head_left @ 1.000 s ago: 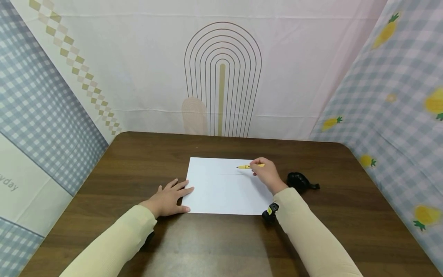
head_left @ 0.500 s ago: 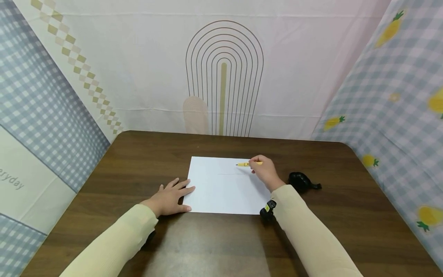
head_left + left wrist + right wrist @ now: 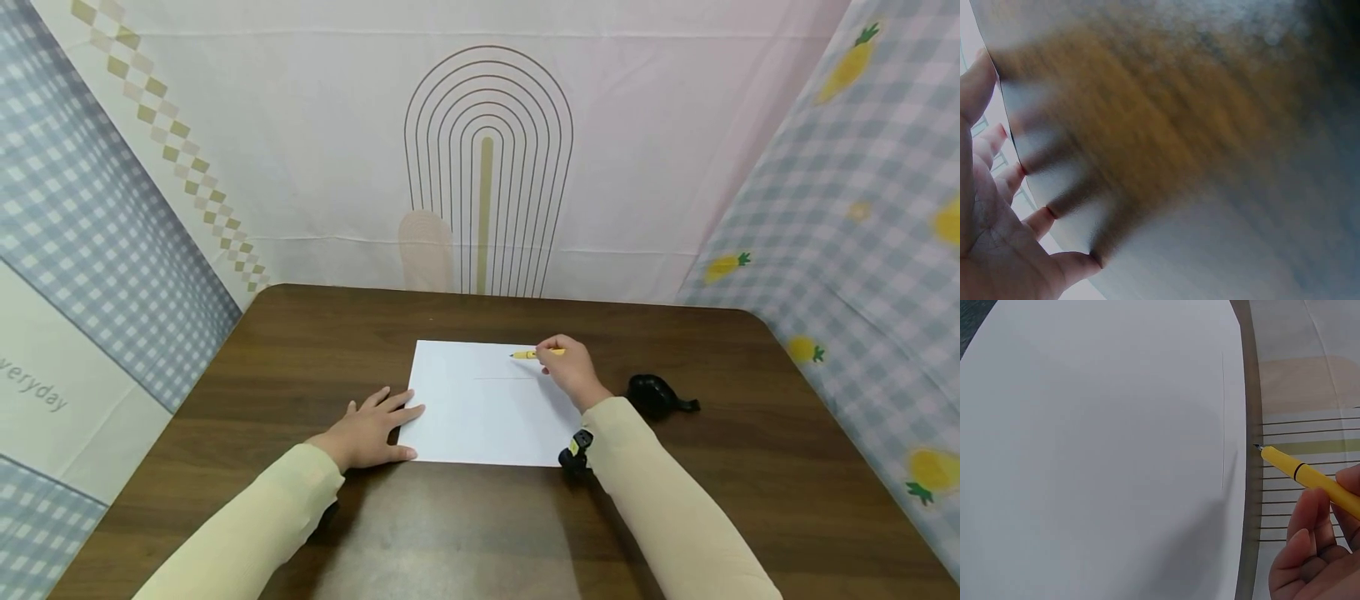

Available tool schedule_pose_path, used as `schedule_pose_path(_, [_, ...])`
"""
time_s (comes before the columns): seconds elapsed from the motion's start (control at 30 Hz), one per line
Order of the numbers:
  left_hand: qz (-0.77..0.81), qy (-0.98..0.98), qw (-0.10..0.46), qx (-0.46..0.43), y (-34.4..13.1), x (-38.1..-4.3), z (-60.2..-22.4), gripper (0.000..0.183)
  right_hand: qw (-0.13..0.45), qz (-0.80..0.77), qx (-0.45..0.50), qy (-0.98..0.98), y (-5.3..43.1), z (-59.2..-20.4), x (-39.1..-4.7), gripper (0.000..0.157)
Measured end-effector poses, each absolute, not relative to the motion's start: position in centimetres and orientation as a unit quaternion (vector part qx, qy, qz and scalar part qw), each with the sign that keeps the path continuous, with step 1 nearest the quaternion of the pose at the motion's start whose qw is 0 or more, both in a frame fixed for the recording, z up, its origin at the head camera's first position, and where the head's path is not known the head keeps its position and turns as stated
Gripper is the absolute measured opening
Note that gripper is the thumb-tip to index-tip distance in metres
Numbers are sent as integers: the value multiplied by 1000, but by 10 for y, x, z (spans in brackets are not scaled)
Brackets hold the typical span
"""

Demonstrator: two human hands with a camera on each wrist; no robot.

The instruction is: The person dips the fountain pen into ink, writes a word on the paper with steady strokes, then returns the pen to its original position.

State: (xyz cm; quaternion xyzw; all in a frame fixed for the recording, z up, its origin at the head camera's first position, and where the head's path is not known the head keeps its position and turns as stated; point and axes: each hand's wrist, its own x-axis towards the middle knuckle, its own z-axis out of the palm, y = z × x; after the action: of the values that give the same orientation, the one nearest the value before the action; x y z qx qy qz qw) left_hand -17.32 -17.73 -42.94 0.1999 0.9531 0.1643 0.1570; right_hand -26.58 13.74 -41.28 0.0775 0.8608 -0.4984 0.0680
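Observation:
A white sheet of paper (image 3: 480, 425) lies on the brown table, with one thin straight line (image 3: 498, 378) across its upper part. My left hand (image 3: 367, 433) is spread flat at the sheet's left edge, thumb and fingertips resting on the paper. My right hand (image 3: 572, 371) pinches a yellow fountain pen (image 3: 527, 355) between thumb and fingers over the upper right of the sheet. In the right wrist view the pen's metal nib (image 3: 1258, 447) is raised off the paper, pointing toward the line's side. The left wrist view shows the left fingers (image 3: 1038, 222) meeting the surface.
A glossy black object (image 3: 656, 396) with a short tail lies on the brown table (image 3: 337, 333), right of the right hand. A patterned cloth (image 3: 315, 150) hangs behind the table's far edge, and checked cloths flank both sides.
My right hand has moved slightly left with the pen, which also sits a little farther up over the sheet. The left hand stays in place on the paper.

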Motion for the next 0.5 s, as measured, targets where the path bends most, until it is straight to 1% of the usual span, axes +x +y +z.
schedule_pose_path(0.5, [166, 953, 159, 196, -176, -174, -431, 70, 79, -499, 77, 860, 133, -416, -269, 19])
